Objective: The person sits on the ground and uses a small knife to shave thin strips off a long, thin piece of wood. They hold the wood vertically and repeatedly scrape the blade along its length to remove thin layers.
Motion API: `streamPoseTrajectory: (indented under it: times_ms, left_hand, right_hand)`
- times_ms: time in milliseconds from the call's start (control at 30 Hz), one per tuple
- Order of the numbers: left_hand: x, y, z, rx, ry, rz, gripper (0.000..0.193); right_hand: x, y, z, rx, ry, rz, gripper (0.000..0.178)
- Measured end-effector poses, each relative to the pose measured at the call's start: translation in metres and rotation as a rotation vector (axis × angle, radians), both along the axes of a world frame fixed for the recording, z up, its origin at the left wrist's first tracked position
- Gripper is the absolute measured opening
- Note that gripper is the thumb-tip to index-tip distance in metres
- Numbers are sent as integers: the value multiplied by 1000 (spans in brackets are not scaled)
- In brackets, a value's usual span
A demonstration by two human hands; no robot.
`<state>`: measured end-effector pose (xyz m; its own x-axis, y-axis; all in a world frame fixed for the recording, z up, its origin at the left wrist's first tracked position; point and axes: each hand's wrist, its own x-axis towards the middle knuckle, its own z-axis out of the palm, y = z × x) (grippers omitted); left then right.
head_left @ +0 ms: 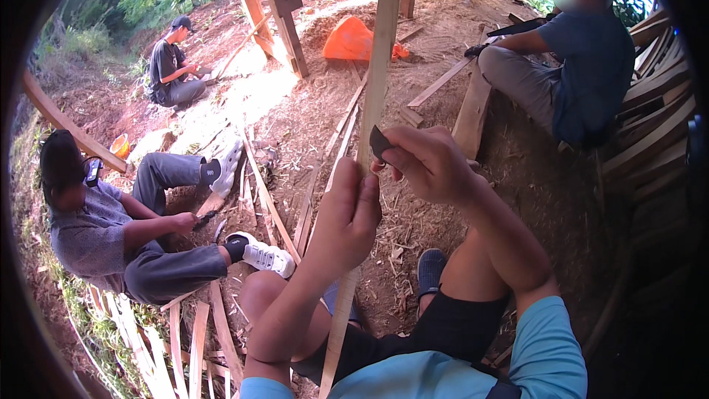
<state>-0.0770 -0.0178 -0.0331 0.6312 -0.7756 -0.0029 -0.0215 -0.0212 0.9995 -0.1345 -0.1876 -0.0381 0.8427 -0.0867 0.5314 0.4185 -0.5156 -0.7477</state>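
A long pale wooden strip point(377, 66) runs upright through the middle of the view, from past the top edge down between my legs. My left hand point(346, 210) is closed around it at about mid-length, the thumb lying along its side. Just to the right and slightly higher, my right hand point(428, 162) pinches a small dark flat piece point(379, 142) between thumb and fingers. That piece is beside the strip; whether it touches the wood, and whether it is sandpaper or a blade, I cannot tell.
A seated person point(96, 229) at left works with a dark tool. Another person point(583, 59) sits at right by stacked boards point(657, 118); a third point(173, 66) sits far left. Loose planks point(473, 114), wooden posts point(284, 22) and an orange sheet point(354, 38) occupy the dirt ground.
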Motion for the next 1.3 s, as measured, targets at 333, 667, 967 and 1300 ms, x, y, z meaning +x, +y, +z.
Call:
streamPoseTrajectory:
  times_ms: [333, 667, 967, 1300]
  left_hand:
    - [3, -7, 5, -11, -170, 16, 17]
    - [22, 0, 24, 15, 308, -37, 30]
    - [33, 7, 14, -178, 313, -30, 24]
    - [28, 7, 10, -169, 241, 72, 19]
  right_hand:
    - [-5, -5, -3, 574, 142, 149, 27]
    - [-5, 9, -14, 286, 231, -87, 32]
    - [0, 34, -14, 119, -50, -99, 18]
    - [2, 32, -11, -134, -154, -233, 12]
